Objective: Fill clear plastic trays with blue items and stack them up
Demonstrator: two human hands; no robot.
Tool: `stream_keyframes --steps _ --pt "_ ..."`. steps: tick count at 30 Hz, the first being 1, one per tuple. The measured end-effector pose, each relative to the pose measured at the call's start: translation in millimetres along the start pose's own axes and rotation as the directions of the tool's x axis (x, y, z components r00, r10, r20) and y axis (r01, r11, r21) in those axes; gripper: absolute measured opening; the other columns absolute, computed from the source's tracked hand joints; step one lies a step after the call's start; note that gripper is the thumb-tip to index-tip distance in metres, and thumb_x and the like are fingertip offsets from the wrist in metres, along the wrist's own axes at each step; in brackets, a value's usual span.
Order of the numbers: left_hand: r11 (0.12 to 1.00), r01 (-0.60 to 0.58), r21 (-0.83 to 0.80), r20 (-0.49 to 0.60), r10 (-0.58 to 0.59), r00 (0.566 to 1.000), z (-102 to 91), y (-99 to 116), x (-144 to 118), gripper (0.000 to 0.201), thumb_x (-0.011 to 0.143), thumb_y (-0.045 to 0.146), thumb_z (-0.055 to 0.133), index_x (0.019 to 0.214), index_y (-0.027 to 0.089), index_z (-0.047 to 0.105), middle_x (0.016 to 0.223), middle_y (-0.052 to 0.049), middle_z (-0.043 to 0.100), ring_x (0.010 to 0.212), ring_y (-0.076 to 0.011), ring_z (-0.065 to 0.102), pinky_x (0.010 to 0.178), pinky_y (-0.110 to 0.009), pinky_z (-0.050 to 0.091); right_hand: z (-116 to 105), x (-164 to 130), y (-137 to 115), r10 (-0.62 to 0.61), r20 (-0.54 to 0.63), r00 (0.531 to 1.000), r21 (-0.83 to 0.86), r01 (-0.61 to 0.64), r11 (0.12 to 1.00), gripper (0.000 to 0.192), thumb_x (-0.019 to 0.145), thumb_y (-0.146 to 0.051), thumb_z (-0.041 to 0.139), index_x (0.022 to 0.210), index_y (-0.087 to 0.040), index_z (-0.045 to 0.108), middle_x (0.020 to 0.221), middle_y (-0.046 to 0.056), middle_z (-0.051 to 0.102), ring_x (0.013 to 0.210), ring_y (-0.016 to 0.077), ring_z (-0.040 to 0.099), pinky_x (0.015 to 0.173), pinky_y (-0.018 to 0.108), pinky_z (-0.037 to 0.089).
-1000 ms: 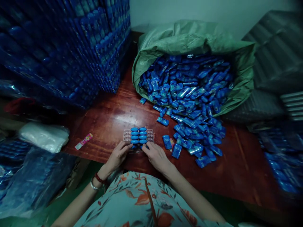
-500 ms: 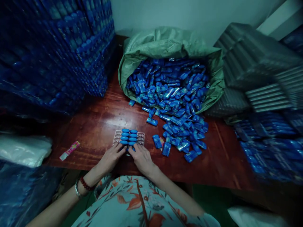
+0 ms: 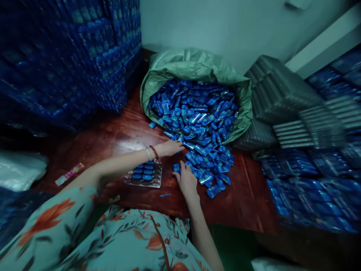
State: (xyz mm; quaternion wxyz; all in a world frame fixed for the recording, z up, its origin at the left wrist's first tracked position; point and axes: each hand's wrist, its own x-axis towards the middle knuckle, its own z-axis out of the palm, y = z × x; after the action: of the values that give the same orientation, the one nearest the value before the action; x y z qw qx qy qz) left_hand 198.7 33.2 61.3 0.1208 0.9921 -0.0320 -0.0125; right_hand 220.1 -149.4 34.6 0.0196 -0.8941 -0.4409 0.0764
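A clear plastic tray (image 3: 156, 181) with blue capsule-shaped pieces in its middle rows lies on the red-brown wooden table (image 3: 118, 139). My left hand (image 3: 170, 147) reaches across above the tray to the near edge of the spilled blue packets (image 3: 207, 162), fingers flat on them. My right hand (image 3: 185, 180) rests at the pile's front edge, fingers curled on a blue packet (image 3: 176, 168). The packets pour out of an open green sack (image 3: 194, 67).
Tall stacks of filled blue trays (image 3: 70, 56) stand at the left. Stacks of empty clear trays (image 3: 284, 101) and more blue trays (image 3: 304, 180) sit at the right. A pink wrapper (image 3: 69, 174) and a white bag (image 3: 19, 169) lie left of the tray.
Both hands left the tray. My left hand reached right over it to the packet pile; my right hand moved right onto a packet. The view shifted right.
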Motion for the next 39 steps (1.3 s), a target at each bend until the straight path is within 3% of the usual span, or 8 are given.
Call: stream_keyframes --steps 7,13,17,22,24,28,34,39 --pt "0.998 0.059 -0.029 0.097 -0.056 0.994 3.7 -5.5 27.0 0.014 0.075 0.003 0.056 0.081 0.013 0.064 0.079 -0.010 0.066 0.064 -0.0176 0.058 0.057 -0.027 0.042 9.7 -5.2 -7.6 -0.207 0.102 0.973 -0.002 0.209 0.978 0.037 0.081 -0.013 0.053 0.118 -0.010 0.049 0.102 0.016 0.060 0.091 0.0239 0.062 0.073 0.032 0.049" --pt "0.990 0.061 -0.126 -0.134 -0.078 0.988 -27.1 -0.6 -68.2 0.025 0.086 0.006 0.045 0.106 0.015 0.057 0.109 -0.012 0.060 0.084 -0.0170 0.060 0.070 -0.026 0.044 7.3 -39.0 1.1 -0.359 -0.208 0.910 0.572 0.411 0.709 0.033 0.090 -0.021 0.045 0.123 -0.019 0.048 0.113 0.011 0.061 0.104 0.0205 0.060 0.086 0.033 0.050" --pt "0.904 0.132 -0.406 -0.380 -0.298 0.876 -30.4 18.4 -168.7 0.018 0.092 0.019 0.043 0.107 0.016 0.054 0.095 -0.007 0.060 0.085 -0.0158 0.058 0.074 -0.025 0.046 20.8 -55.1 -23.2 -0.415 -0.373 0.830 0.683 0.548 0.482 0.029 0.089 -0.013 0.046 0.113 -0.025 0.058 0.103 0.006 0.063 0.096 0.0166 0.061 0.084 0.030 0.051" --pt "0.758 0.334 -0.561 -0.476 -0.625 0.619 14.4 61.5 -245.3 0.019 0.090 0.021 0.047 0.108 0.017 0.054 0.089 -0.004 0.062 0.079 -0.0138 0.060 0.071 -0.023 0.049 36.3 -44.1 -42.6 -0.626 -0.407 0.665 0.395 0.747 0.535 0.047 0.086 -0.001 0.034 0.121 -0.022 0.057 0.106 0.009 0.061 0.099 0.0165 0.059 0.084 0.028 0.051" --pt "0.725 0.362 -0.586 -0.477 -0.670 0.569 39.1 77.9 -251.4 0.021 0.091 0.019 0.046 0.110 0.018 0.054 0.089 -0.004 0.063 0.079 -0.0138 0.061 0.072 -0.023 0.050 33.3 -39.1 -44.6 -0.688 -0.350 0.636 0.294 0.772 0.564 0.047 0.085 0.000 0.033 0.121 -0.019 0.057 0.100 0.010 0.061 0.094 0.0172 0.058 0.080 0.027 0.052" --pt "0.779 0.342 -0.526 -0.485 -0.605 0.632 73.1 88.7 -242.5 0.030 0.093 0.015 0.036 0.118 0.019 0.053 0.103 -0.009 0.062 0.092 -0.0154 0.062 0.079 -0.025 0.052 19.4 -37.9 -52.8 -0.752 -0.162 0.639 0.148 0.769 0.621 0.039 0.088 -0.004 0.037 0.117 -0.019 0.058 0.090 0.007 0.060 0.080 0.0158 0.056 0.072 0.025 0.049" --pt "0.903 0.269 -0.335 -0.495 -0.411 0.766 79.1 74.6 -236.7 0.037 0.094 0.015 0.034 0.128 0.020 0.049 0.106 -0.011 0.062 0.095 -0.0161 0.062 0.079 -0.027 0.054 6.4 -41.8 -69.7 -0.750 0.001 0.662 0.059 0.748 0.661 0.033 0.090 -0.009 0.044 0.117 -0.021 0.056 0.096 0.008 0.057 0.091 0.0180 0.055 0.075 0.028 0.047" --pt "0.941 0.230 -0.248 -0.559 -0.333 0.759 80.9 70.8 -233.4 0.041 0.093 0.012 0.035 0.132 0.021 0.046 0.104 -0.009 0.064 0.092 -0.0155 0.064 0.075 -0.025 0.055 7.5 -41.4 -68.2 -0.727 -0.004 0.687 0.136 0.720 0.680 0.038 0.087 -0.006 0.044 0.120 -0.023 0.055 0.096 0.006 0.057 0.085 0.0169 0.057 0.071 0.026 0.048"
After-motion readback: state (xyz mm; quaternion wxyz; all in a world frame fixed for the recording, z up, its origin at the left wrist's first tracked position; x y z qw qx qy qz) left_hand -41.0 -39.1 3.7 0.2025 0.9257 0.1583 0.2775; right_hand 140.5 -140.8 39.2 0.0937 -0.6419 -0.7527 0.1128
